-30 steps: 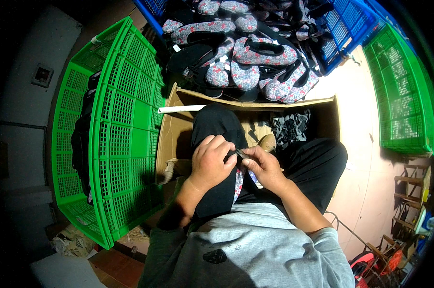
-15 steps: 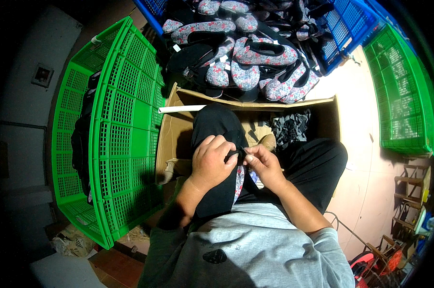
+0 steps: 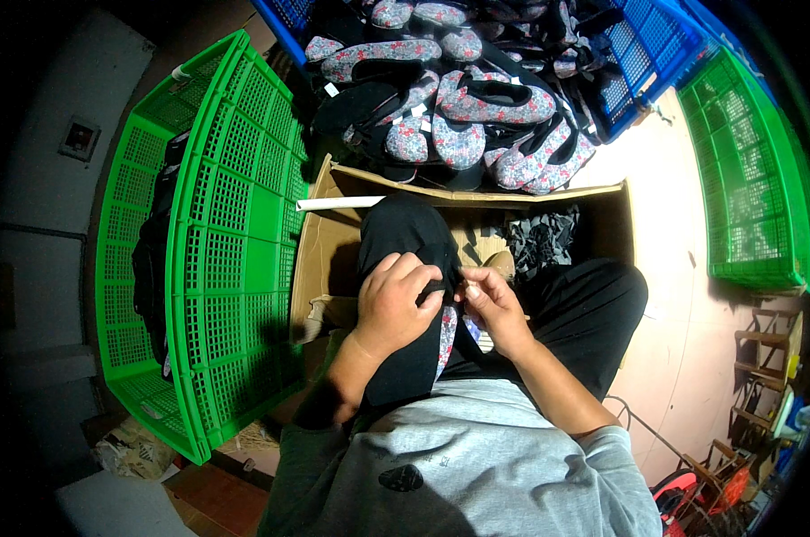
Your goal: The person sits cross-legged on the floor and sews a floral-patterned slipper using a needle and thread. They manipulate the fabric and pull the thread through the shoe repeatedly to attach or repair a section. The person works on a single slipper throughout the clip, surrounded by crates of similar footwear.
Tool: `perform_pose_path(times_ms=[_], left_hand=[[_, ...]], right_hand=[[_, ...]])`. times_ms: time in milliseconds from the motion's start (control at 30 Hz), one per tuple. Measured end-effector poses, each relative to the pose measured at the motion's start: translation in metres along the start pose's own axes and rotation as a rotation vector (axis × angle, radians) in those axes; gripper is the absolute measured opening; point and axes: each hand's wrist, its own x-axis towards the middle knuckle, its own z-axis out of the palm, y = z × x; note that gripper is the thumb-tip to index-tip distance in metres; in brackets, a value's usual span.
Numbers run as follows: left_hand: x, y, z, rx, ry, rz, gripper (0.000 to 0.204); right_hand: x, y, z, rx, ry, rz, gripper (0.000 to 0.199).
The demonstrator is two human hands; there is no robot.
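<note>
One box [image 3: 312, 259]. Two green crates: one left of box [image 3: 244, 215], one right [image 3: 747, 170]. Shoe pile [image 3: 494, 112] beyond box, overlapping, can't count. Dark scraps [image 3: 541, 240] inside box. One flowered shoe [image 3: 445, 342] in lap, near side of box. Forearms slant inward. Left hand [image 3: 394, 295] back-up, fingers curled on flowered shoe; right hand [image 3: 494, 309] just beside, thumb and forefinger narrow, can't tell if pinching.

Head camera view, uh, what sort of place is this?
Probably a small shoe workshop, though I can't be certain. There's a heap of patterned shoes at the top, dark scraps in a cardboard box, and a big green crate on the left.
</note>
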Motion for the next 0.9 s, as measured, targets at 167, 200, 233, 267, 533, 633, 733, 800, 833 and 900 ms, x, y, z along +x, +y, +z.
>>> perform_pose_path(times_ms=[167, 200, 233, 267, 533, 633, 733, 800, 833, 900], left_hand=[[-0.005, -0.006, -0.001, -0.055, 0.039, 0.045, 0.021], [-0.007, -0.008, -0.002, -0.055, 0.044, 0.060, 0.021], [-0.008, -0.009, -0.002, -0.054, 0.049, 0.075, 0.021], [-0.009, -0.009, -0.003, -0.047, 0.055, 0.090, 0.020], [-0.014, -0.012, -0.005, -0.102, 0.178, 0.116, 0.012], [-0.012, -0.008, -0.009, -0.091, 0.236, 0.124, 0.010], [-0.015, -0.013, -0.007, -0.090, 0.301, 0.087, 0.011], [-0.016, -0.014, -0.006, -0.084, 0.326, 0.064, 0.012], [-0.017, -0.014, -0.006, -0.081, 0.343, 0.036, 0.013], [-0.017, -0.015, -0.005, -0.083, 0.370, -0.007, 0.013]], right_hand=[[-0.001, -0.002, -0.001, 0.002, -0.004, 0.028, 0.035], [-0.001, -0.003, 0.000, 0.000, -0.006, 0.029, 0.035], [-0.002, -0.004, 0.000, -0.002, -0.008, 0.030, 0.035], [-0.002, -0.005, 0.001, -0.004, -0.011, 0.032, 0.035], [-0.002, -0.002, 0.001, 0.066, 0.000, -0.019, 0.029], [-0.002, 0.001, 0.000, 0.077, -0.003, -0.030, 0.029], [-0.002, 0.000, 0.000, 0.070, -0.005, -0.032, 0.030], [-0.002, -0.001, -0.001, 0.066, -0.013, -0.021, 0.033], [-0.002, -0.002, -0.002, 0.065, -0.020, -0.011, 0.035], [-0.002, -0.002, -0.002, 0.068, -0.026, 0.000, 0.037]])
